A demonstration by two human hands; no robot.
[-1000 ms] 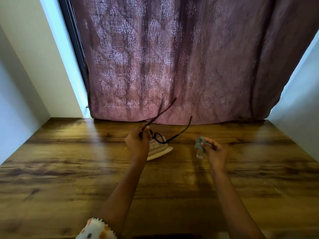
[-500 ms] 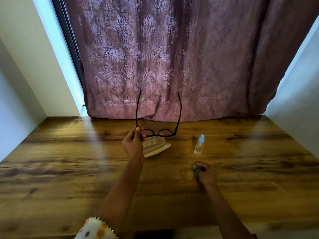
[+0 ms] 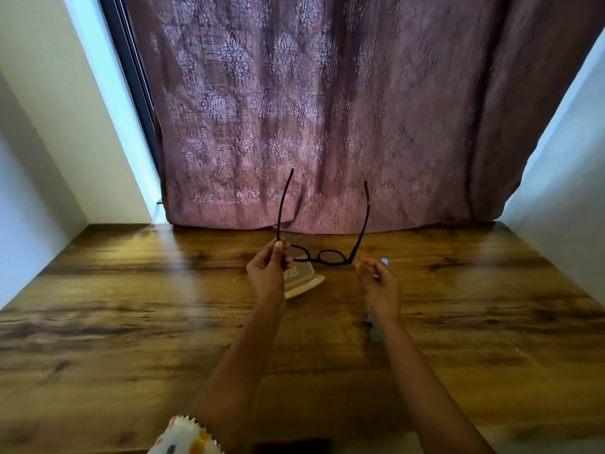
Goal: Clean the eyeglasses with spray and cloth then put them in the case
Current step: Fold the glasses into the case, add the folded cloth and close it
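A wooden table [image 3: 131, 322] is running up to a mauve curtain [image 3: 311, 109], and above it the left hand [image 3: 266, 273] is pinching one pair of eyeglasses [image 3: 322, 255] by a hinge, temples unfolded, while the right hand [image 3: 379, 283] is hovering empty and loosely curled just beside the frame. One case [image 3: 304, 283] is lying open directly below the eyeglasses, one spray bottle [image 3: 384, 262] is peeking out behind the right hand, and one cloth [image 3: 375, 329] is lying on the table on the near side of the case, so cleaning looks finished and folding and casing are remaining.

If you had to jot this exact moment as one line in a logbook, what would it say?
left hand: holds eyeglasses up, temples open | right hand: empty, near frame | cloth: on table | case: open
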